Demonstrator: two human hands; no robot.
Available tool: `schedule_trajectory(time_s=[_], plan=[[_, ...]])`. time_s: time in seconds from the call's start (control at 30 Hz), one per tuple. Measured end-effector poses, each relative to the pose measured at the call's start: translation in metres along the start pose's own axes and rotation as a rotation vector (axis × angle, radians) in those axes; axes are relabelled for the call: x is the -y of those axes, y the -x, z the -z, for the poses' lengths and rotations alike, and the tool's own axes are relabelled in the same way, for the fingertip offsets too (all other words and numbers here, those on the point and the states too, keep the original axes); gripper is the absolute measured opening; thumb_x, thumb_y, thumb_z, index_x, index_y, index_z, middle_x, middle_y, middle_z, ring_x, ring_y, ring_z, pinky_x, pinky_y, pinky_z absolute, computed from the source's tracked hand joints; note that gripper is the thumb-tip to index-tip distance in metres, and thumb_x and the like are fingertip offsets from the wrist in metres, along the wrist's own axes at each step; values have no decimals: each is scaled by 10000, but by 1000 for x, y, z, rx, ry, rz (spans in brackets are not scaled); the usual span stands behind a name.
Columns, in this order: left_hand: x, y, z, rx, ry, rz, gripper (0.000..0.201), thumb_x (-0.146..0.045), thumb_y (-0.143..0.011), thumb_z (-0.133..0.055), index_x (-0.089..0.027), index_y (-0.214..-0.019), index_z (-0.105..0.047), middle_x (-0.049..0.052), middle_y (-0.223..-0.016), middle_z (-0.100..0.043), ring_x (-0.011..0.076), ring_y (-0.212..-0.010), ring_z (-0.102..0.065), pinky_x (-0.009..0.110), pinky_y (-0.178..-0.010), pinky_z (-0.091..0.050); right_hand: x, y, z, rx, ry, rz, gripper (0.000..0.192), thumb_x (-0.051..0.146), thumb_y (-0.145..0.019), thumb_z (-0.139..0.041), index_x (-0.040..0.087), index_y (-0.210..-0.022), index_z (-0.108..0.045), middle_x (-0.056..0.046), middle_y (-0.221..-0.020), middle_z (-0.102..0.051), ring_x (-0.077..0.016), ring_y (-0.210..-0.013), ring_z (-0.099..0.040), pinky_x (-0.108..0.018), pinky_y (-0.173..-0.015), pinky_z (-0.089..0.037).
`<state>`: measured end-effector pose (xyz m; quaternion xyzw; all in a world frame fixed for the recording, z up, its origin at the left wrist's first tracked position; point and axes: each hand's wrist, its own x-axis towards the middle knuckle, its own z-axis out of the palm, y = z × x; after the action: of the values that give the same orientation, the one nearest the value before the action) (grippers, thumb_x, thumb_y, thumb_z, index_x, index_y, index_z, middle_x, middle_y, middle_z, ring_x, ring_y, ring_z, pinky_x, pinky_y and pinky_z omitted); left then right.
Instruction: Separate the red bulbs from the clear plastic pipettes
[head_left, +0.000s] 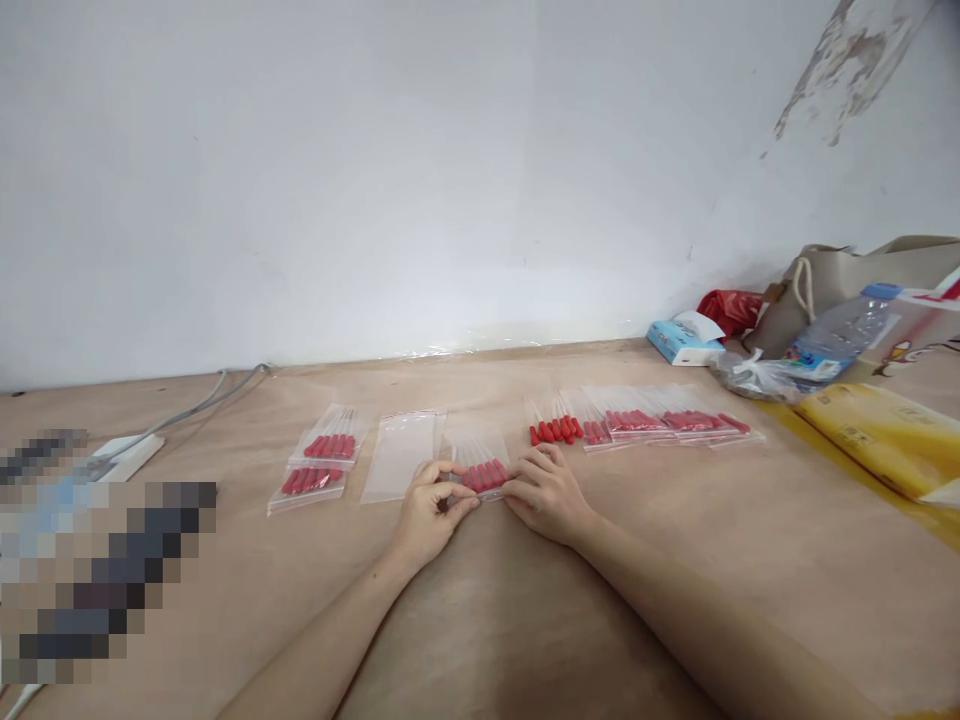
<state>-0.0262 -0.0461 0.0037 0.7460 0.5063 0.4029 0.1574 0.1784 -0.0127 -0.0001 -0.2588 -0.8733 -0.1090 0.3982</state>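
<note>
My left hand (431, 510) and my right hand (546, 490) both pinch the near edge of a small clear bag (482, 462) that lies flat on the table and holds several red-tipped droppers. An empty clear zip bag (401, 455) lies just to its left. Further left are two filled bags (319, 462), one behind the other. To the right lie loose red-tipped droppers (553, 430) and a row of filled bags (667, 418).
The brown wooden table (487, 620) meets a white wall. At the back right are a tissue pack (679, 342), a plastic water bottle (840, 335), a beige bag (847, 280) and a yellow package (885, 435). A white power strip (124, 455) with a grey cable sits left.
</note>
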Motion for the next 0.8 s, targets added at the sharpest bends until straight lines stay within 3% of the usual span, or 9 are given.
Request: schedule_trajectory(time_s=[0.27, 0.43, 0.6, 0.8], plan=[[0, 0, 2, -36, -3, 14, 116, -326, -716, -649, -223, -678, -686, 52, -930, -581, 189, -897, -544, 358, -787, -454, 2, 0, 2, -80, 83, 96, 161, 121, -778, -538, 251, -797, -629, 19, -778, -625, -120, -783, -468, -340, -835, -310], [-12, -3, 0, -69, -177, -111, 104, -286, -761, -598, -227, -731, -678, 48, -929, -590, 198, -904, -531, 398, -825, -416, 3, 0, 2, -70, 78, 88, 165, 115, -801, -506, 231, -783, -622, 11, -785, -622, -112, -780, -475, -328, -830, -315], [-20, -9, -7, 27, -135, -277, 146, -203, -791, -552, -233, -887, -658, 49, -976, -582, 178, -946, -524, 370, -842, -424, 2, 0, 2, -81, 68, 101, 189, 119, -822, -474, 235, -799, -621, 5, -803, -623, -116, -778, -469, -323, -814, -317], [-21, -8, -18, 37, 0, -189, 132, -174, -838, -454, -179, -797, -579, 62, -961, -575, 167, -969, -531, 351, -870, -435, 6, -3, 4, -39, 57, 94, 188, 125, -844, -439, 187, -753, -591, -5, -800, -622, -116, -764, -469, -309, -797, -323]])
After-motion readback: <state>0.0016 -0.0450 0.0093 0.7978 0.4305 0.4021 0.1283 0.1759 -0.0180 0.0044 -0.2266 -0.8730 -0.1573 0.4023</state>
